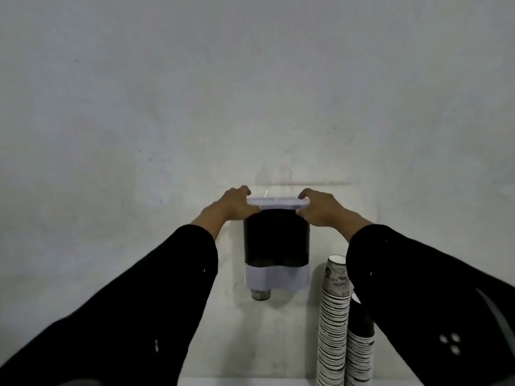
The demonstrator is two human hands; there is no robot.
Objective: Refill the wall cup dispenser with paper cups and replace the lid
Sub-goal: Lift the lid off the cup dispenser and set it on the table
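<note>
A cup dispenser (276, 240) with a dark body and white base hangs on the wall at centre. Its white lid (277, 202) lies across the top. My left hand (237, 204) grips the lid's left end and my right hand (320, 208) grips its right end. One paper cup (260, 294) pokes out of the left outlet below the base. Two tall stacks of paper cups (334, 327) stand to the right of the dispenser, partly hidden behind my right sleeve.
The grey-white wall (195, 107) fills the view. A light surface (237, 381) runs along the bottom under the dispenser, with the cup stacks on it. My black sleeves cover both lower corners.
</note>
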